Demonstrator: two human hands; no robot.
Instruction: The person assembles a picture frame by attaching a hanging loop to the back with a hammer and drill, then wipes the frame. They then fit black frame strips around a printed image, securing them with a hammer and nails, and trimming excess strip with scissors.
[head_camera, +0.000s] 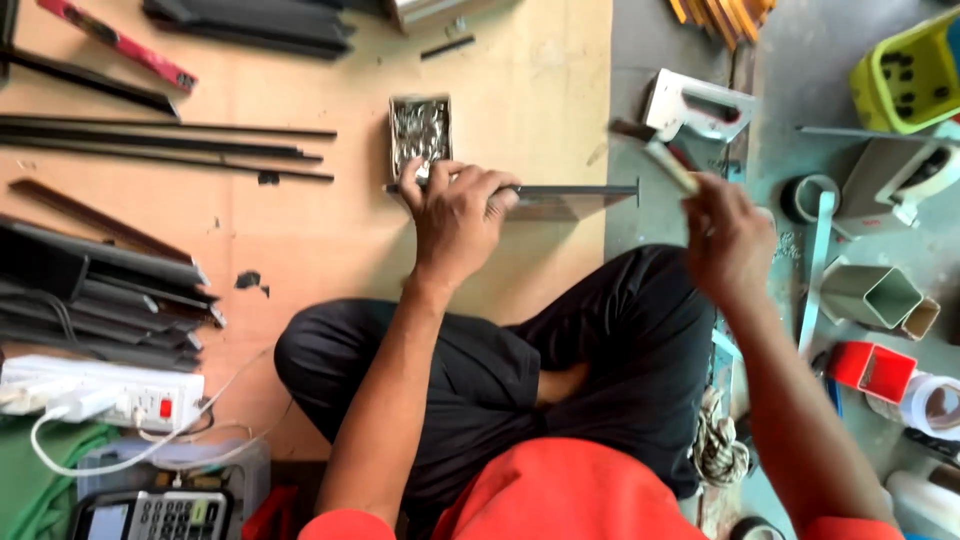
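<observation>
Seen from above, a dark metal strip (560, 192) is pinned flat against the plywood floor board (520, 80) at the centre of the frame by the left hand (455, 215), its fingers curled down over the strip's left end. The right hand (728, 238), at centre right, is closed around a pale stick-like tool (668, 165) (blurred, its kind cannot be told) raised above the strip's right end. Just above the left hand lies a small open box of metal fasteners (420, 128). More dark strips (160, 140) are laid out at upper left, and a white staple gun (698, 105) rests at upper right. No fastener can be seen set in the strip, so the work appears to be at an early stage.
</observation>
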